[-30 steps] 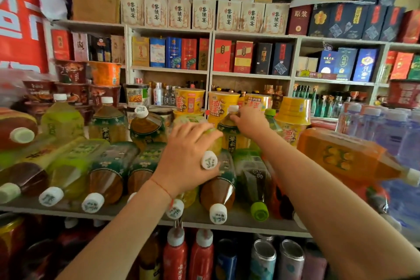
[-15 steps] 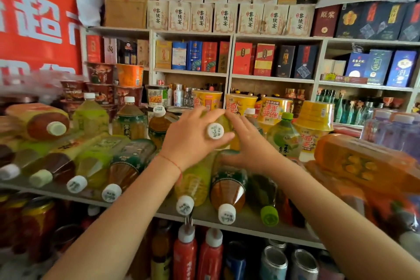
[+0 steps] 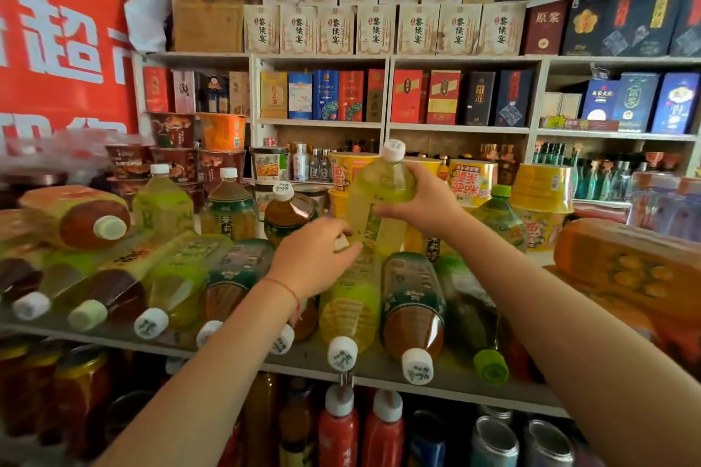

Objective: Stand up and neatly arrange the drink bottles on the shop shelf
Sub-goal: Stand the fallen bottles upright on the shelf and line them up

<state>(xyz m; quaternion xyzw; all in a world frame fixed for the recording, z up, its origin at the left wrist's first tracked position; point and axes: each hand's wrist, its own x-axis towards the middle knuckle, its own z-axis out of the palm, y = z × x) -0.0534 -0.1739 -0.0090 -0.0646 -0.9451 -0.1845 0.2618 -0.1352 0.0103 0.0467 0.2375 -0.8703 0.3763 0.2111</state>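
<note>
Over the shelf [image 3: 447, 377] my right hand [image 3: 421, 207] grips a yellow bottle [image 3: 379, 201] upright, left hand [image 3: 315, 258] steadying its base (fingers loosely curved). Next, I judge, it needs a free spot among the standing ones.

A red banner [image 3: 57, 49] hangs far left. Boxes [image 3: 375, 30] fill the far shelves. Noodle cups [image 3: 222, 133] stack left of yellow tubs [image 3: 540, 186]. Cans [image 3: 493, 440] stand near, below right.

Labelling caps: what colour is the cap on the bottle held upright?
White, with faint print; the bottle's cap shows best in the head view.
</note>
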